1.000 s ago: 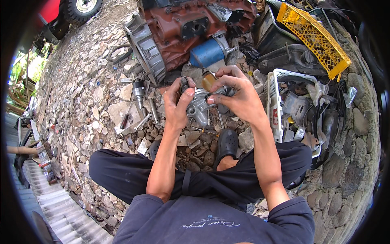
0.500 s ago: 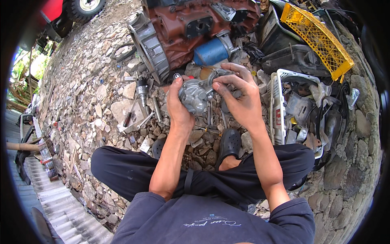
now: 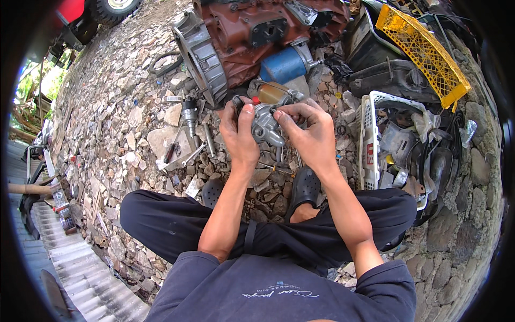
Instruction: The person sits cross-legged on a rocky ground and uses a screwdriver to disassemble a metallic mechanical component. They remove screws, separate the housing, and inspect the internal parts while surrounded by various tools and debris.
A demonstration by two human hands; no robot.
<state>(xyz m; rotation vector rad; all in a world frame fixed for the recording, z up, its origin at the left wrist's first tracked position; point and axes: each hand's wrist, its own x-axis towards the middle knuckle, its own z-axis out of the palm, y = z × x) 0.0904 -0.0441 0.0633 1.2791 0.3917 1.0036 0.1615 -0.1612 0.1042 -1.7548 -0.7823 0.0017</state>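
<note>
In front of me, my left hand point(image 3: 237, 137) is wrapped round a silver cast-metal housing point(image 3: 264, 126), thumb on top. My right hand point(image 3: 308, 131) pinches its right edge between thumb and bent forefinger; the fingers hide whatever small piece may lie there. Just beyond the hands is an amber cylinder point(image 3: 271, 93) with a wire loop, and I cannot tell whether it joins the housing. A black round end shows by my left fingertips. On the stones to the left lie an air ratchet-like tool point(image 3: 189, 114), a metal rod point(image 3: 208, 140) and a combination spanner point(image 3: 194, 153).
A large red-brown gearbox casing point(image 3: 236, 45) with a blue canister filter point(image 3: 284, 65) stands ahead. To the right is a white plastic basket point(image 3: 367, 142) of parts, with a yellow mesh guard point(image 3: 424, 51) beyond. Corrugated sheeting point(image 3: 80, 263) lies lower left.
The housing has turned in my hands, showing more of the amber cylinder. My right fingers have come down and inward to a pinch at its edge. My left fingers curl further over it.
</note>
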